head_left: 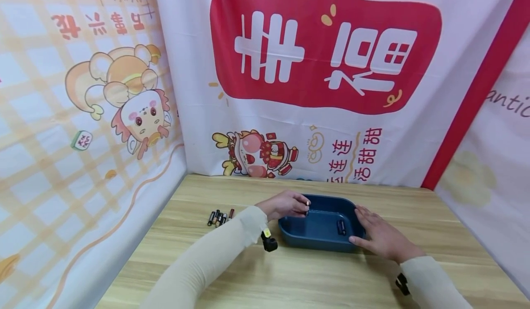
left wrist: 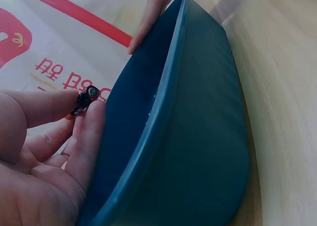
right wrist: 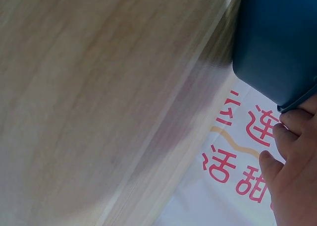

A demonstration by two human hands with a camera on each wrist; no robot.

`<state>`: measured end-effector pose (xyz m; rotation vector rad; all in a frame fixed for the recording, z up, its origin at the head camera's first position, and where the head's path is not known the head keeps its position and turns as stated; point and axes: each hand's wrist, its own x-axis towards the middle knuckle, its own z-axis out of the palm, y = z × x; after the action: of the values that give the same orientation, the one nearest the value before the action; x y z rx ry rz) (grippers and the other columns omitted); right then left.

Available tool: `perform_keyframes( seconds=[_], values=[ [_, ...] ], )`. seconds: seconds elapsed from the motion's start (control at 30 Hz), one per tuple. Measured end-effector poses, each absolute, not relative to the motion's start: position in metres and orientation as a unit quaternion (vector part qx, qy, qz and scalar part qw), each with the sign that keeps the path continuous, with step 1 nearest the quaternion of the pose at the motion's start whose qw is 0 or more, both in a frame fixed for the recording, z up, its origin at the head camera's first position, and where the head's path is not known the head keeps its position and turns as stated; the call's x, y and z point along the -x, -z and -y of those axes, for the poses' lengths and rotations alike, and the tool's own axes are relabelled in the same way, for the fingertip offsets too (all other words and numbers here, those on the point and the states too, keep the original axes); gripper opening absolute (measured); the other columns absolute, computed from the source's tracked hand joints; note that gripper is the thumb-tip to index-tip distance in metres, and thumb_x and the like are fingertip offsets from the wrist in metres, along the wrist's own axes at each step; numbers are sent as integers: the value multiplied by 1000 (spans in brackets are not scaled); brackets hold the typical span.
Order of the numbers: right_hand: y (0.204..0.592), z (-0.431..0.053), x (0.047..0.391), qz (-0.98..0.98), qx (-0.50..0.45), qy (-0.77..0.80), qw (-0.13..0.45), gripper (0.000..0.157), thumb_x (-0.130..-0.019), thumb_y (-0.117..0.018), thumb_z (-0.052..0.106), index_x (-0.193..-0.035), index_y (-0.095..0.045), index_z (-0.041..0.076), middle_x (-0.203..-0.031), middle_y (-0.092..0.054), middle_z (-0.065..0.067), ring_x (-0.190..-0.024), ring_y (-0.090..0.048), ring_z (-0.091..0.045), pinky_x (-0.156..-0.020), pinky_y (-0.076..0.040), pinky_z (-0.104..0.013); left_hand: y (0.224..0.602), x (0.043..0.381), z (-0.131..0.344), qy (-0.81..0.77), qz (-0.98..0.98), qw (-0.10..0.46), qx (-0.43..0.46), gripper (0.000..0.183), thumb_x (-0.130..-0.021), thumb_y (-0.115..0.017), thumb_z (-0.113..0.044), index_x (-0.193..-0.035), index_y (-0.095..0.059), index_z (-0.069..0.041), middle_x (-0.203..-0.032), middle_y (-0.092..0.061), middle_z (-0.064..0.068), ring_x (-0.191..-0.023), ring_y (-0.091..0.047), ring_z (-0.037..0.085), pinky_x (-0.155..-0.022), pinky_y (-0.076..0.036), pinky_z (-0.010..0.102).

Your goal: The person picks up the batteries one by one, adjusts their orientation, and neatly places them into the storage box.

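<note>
A small battery (left wrist: 90, 94) is pinched between thumb and fingertips by the left hand (head_left: 287, 205), and it is held up over the blue tray (head_left: 319, 243), at about eleven o'clock from the tray's middle! One round end is plainly shown in the left wrist view, black with a touch of red, though the label cannot be read. Across at three o'clock, the tray's end is touched by the right hand (head_left: 380, 236): its fingers are laid along the rim, fairly straight, and the thumb is spread apart toward five o'clock, with no battery held there. Down on the tray floor, between three and four o'clock, a dark battery shape (head_left: 341, 227) is seen near the right hand; whether one cell or two is shown cannot be told. And out at nine o'clock, well apart from the tray, a cluster of loose batteries (head_left: 219, 218) is spread on the wooden table (head_left: 314, 277), packed close together, with dark, brownish and reddish casings. Both forearms are covered by pale sleeves (head_left: 219, 256), and a small black camera (head_left: 270, 243) is worn at the left wrist. At twelve o'clock the scene is backed by a white cloth (head_left: 192, 93), on which a big red panel (head_left: 314, 24) with white characters is printed; at ten o'clock a cartoon figure (head_left: 142, 116) is shown on a checked hanging.
</note>
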<state>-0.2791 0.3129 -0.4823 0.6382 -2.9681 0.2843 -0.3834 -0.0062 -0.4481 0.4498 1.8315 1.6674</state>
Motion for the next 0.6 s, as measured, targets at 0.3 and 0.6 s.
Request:
perform_keyframes(
  seconds=[0.3, 0.6],
  values=[
    [482, -311, 278, 974, -204, -94, 40, 91, -92, -52, 63, -149, -29, -5, -157, -24, -18, -142, -22, -38, -114, -21, -56, 452, 379, -7, -636, -681, 316, -178, 21, -92, -65, -4, -112, -64, 2, -116, -61, 25, -87, -68, 23, -93, -51, 49],
    [484, -313, 281, 975, -200, -87, 44, 92, -92, -50, 65, -149, -29, -4, -157, -24, -18, -142, -22, -37, -114, -22, -55, 454, 378, -21, -640, -677, 324, -164, 35, -91, -67, -1, -122, -58, 10, -101, -67, 15, -83, -69, 23, -92, -51, 50]
  ],
)
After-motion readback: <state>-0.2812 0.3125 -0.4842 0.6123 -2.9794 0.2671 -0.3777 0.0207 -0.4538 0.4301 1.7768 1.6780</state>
